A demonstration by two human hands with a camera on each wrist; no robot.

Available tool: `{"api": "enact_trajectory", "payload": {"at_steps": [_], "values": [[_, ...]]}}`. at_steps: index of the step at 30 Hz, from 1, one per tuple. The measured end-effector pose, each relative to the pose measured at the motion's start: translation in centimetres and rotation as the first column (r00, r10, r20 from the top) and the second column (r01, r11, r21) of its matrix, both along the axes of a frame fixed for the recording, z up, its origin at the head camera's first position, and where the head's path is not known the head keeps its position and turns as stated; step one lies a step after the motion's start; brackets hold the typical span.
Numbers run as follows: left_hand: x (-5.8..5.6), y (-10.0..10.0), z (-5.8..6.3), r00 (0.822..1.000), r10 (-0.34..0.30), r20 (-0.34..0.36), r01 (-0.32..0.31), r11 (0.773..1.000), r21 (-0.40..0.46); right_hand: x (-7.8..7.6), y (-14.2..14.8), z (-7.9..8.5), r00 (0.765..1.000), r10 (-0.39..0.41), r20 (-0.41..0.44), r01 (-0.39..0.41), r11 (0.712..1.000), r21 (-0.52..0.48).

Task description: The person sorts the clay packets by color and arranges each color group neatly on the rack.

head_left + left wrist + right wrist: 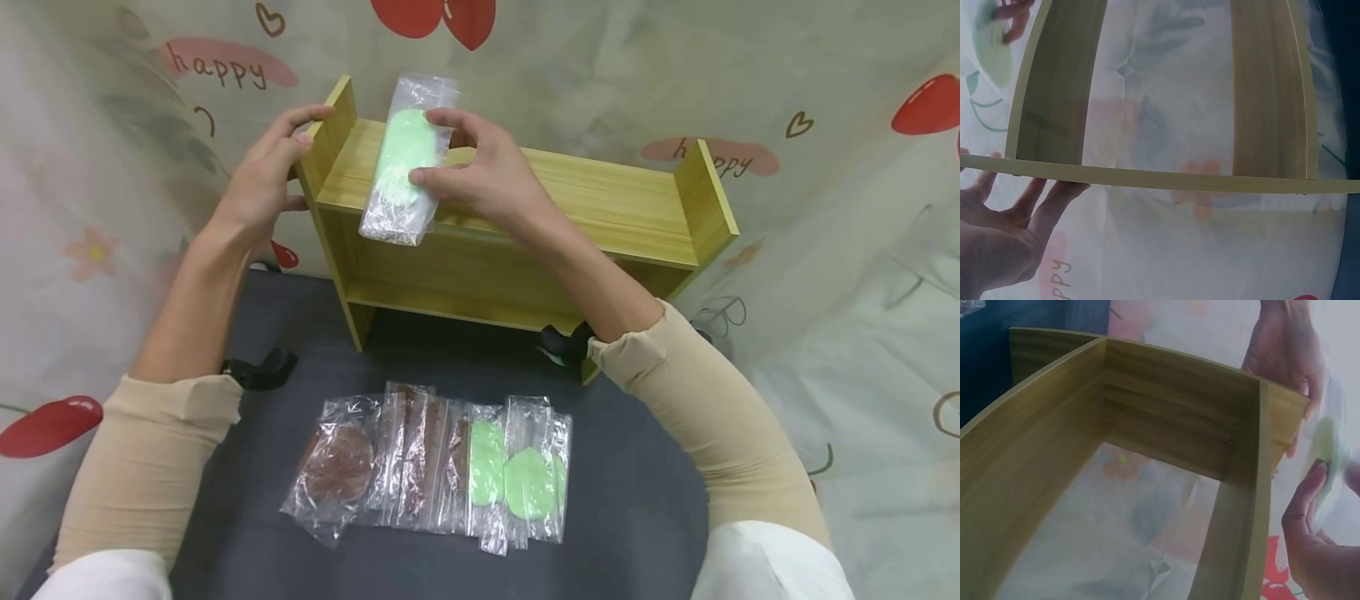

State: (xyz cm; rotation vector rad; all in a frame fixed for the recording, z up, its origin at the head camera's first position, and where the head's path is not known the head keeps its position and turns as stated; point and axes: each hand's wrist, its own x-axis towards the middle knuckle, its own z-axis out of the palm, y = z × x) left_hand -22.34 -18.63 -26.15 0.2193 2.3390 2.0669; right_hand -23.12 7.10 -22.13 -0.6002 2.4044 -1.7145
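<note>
My right hand [487, 162] pinches a clear plastic bag [390, 221] with a flat, rounded pale-green piece [405, 150] inside. Thumb and fingers hold it by its right side, above the left end of the wooden shelf [600, 196]. In the right wrist view, this green piece [1324, 440] shows edge-on beside the shelf's top board. At the shelf's left side panel [330, 142], my left hand [258, 179] grips the upper edge. Seen from the left wrist, some fingers [1054, 203] lie along the panel's outer face, with fingertips at its edge.
On the dark tabletop [622, 500], in front of the shelf, lies a row of clear bags. Brown pieces [341, 462] fill those on the left, green pieces [528, 483] those on the right. Printed cloth [585, 75] hangs behind and at both sides.
</note>
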Motion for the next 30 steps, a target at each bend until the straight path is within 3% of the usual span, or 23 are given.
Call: {"api": "enact_trajectory", "payload": {"at_steps": [20, 30], "values": [[-0.3, 0.6, -0.1, 1.0, -0.003, 0.014, 0.003, 1.0, -0.007, -3.4, -3.3, -0.6, 0.995, -0.018, 0.096, 0.01, 0.996, 0.083], [-0.1, 0.5, -0.2, 1.0, -0.005, 0.002, 0.005, 1.0, 0.013, -4.0, -4.3, -1.0, 1.0, -0.011, 0.02, 0.005, 0.969, 0.247]]}}
